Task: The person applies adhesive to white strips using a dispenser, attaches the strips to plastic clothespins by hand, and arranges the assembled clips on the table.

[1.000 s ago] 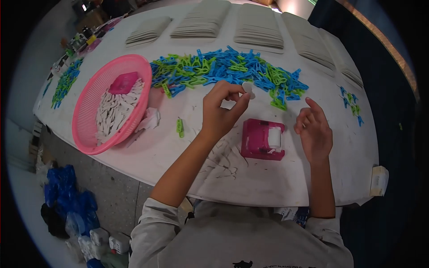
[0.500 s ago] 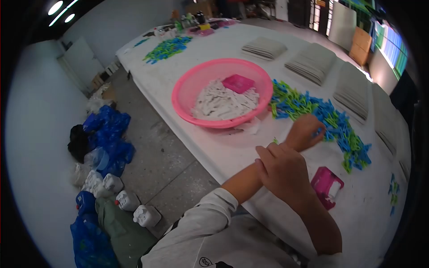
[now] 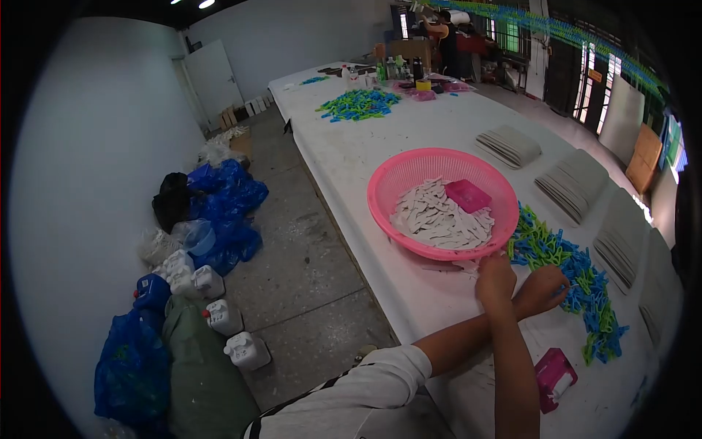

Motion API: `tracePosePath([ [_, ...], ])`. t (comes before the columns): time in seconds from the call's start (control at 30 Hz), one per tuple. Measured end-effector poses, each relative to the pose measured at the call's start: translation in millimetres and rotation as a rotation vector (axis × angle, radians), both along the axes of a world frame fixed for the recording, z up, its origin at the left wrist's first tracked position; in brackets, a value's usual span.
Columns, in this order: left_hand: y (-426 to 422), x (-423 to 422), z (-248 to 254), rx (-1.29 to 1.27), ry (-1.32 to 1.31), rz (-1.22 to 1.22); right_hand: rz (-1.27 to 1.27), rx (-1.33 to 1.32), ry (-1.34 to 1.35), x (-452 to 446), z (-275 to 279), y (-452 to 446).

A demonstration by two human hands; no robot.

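My left hand [image 3: 542, 291] reaches across to the edge of a long pile of blue and green plastic clips [image 3: 574, 267]. Its fingers are curled; what they hold, if anything, is hard to make out against the clips. Crossing over my left forearm, my right hand [image 3: 496, 276] is by the near rim of a pink plastic basket [image 3: 380, 212], close to some pale scraps [image 3: 461, 265] on the table. The right fingers are mostly hidden behind the hand. Inside the basket lie many white strips [image 3: 431, 219] and a small magenta tray [image 3: 469, 196].
Another magenta tray [image 3: 553, 377] with a white piece lies near my right forearm. Stacks of grey folded sheets [image 3: 572, 183] line the far side of the white table [image 3: 351, 168]. Jugs [image 3: 247, 351] and blue bags [image 3: 230, 212] crowd the floor. A person [image 3: 446, 44] stands far back.
My right hand has left my left forearm and moved forward to the basket rim. My view has turned left and up, so the table appears lower and further right.
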State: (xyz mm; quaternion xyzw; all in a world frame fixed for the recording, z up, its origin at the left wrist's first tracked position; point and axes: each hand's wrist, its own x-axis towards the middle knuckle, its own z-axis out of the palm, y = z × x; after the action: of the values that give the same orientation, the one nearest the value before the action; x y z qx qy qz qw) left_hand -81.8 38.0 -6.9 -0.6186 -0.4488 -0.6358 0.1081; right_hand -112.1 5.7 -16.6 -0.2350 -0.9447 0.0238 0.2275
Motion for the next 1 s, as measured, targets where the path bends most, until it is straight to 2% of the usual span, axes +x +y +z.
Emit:
tracePosePath([
  [0.13, -1, -4, 2, 0.001, -0.059, -0.013, -0.036, -0.046, 0.038, -2, 2, 3],
  [0.2, -4, -6, 5, -0.013, -0.034, 0.037, -0.025, -0.078, -0.065, -1, 7, 1],
  [0.3, -4, -6, 4, -0.025, -0.041, 0.037, 0.009, -0.124, -0.069, 3, 16, -3],
  [0.43, -1, -7, -2, -0.12, -0.115, 0.006, -0.042, -0.109, 0.01, 3, 10, -3],
  [0.5, 2, -6, -2, -0.056, -0.151, -0.001, 0.016, -0.014, 0.072, 7, 18, -9],
  [0.57, 8, -7, -7, -0.018, -0.167, 0.022, -0.049, -0.001, -0.015, 16, 29, -20],
  [0.6, 8, -6, -5, -0.057, -0.183, 0.048, -0.045, 0.117, -0.03, 26, 28, -24],
  [0.63, 6, -5, 0, 0.007, -0.206, 0.04, -0.036, 0.068, 0.056, 38, 41, -34],
  [0.7, 6, -9, -1, -0.05, -0.221, 0.046, 0.132, 0.149, 0.257, 65, 61, -42],
  [0.77, -6, -3, 9, -0.165, -0.249, 0.017, 0.245, 0.166, 0.344, 108, 94, -49],
  [0.8, -10, 3, 17, -0.227, -0.292, 0.001, 0.19, 0.159, 0.318, 135, 108, -46],
  [0.87, -12, 9, 20, -0.243, -0.301, -0.13, 0.127, 0.209, 0.443, 191, 127, -33],
  [0.93, -10, 13, 17, -0.321, -0.308, -0.235, -0.028, 0.149, 0.483, 245, 119, 6],
  [1.0, -9, 20, 15, -0.382, -0.371, -0.326, -0.332, -0.058, 0.576, 293, 89, 44],
])
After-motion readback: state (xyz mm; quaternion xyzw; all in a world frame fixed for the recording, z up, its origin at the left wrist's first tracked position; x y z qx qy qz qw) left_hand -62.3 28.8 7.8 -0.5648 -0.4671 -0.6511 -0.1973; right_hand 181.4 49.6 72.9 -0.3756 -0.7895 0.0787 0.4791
